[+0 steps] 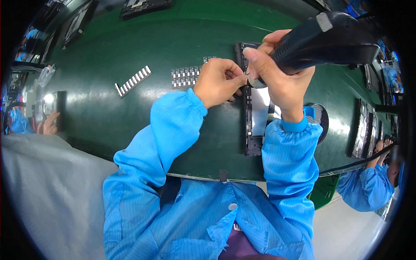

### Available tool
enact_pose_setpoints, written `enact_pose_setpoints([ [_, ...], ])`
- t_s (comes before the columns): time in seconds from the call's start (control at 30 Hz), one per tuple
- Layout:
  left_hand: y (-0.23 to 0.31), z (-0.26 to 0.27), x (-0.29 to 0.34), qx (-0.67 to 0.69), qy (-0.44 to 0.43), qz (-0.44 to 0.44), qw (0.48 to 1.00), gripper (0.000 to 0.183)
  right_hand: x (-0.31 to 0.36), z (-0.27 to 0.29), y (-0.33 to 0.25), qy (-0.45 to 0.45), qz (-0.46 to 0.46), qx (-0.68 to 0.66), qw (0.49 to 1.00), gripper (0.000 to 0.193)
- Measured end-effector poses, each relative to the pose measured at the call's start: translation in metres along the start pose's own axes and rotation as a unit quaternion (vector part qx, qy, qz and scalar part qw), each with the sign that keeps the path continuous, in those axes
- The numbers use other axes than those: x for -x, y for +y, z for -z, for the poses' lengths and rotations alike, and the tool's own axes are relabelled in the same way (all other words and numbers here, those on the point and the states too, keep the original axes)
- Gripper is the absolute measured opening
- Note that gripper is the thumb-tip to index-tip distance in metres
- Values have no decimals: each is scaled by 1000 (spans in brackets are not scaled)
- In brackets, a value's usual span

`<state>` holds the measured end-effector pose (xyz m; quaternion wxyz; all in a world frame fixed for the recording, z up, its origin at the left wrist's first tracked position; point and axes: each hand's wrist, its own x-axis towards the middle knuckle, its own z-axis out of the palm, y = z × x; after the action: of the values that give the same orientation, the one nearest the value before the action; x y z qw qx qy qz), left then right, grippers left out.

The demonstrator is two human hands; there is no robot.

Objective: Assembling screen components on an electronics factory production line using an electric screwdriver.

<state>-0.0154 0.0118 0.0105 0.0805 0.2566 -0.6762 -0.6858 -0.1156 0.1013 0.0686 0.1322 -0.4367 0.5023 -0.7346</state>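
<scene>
A bulky black handheld tool point(325, 43) with a ribbed side and a pale patch is gripped in my right hand point(284, 80). Its rounded lower end sits close to the fingertips of my left hand point(221, 80), which are pinched together. Whatever lies between those fingertips is too small to make out. Both hands are over the upper part of a long black device housing point(248, 117) with a shiny silvery panel point(260, 112). Just left of my left hand lies a sheet of small black-and-white labels point(184, 77), partly hidden by the hand.
A strip with white tabs point(133, 81) lies farther left on the green table point(108, 117). A dark round mesh container point(320, 123) stands beside my right sleeve. More black housings point(362, 128) lie at the far right. Co-workers' hands point(51, 123) show at both sides.
</scene>
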Motion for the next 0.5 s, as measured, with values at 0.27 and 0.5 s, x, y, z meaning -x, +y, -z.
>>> enact_pose_setpoints([
  [0.27,25,82,-4,-279,14,-98,955,26,7,-3,-5,-46,-6,58,997,31],
  [0.5,15,63,-3,-462,73,-132,874,49,1,19,-34,14,64,38,997,33],
])
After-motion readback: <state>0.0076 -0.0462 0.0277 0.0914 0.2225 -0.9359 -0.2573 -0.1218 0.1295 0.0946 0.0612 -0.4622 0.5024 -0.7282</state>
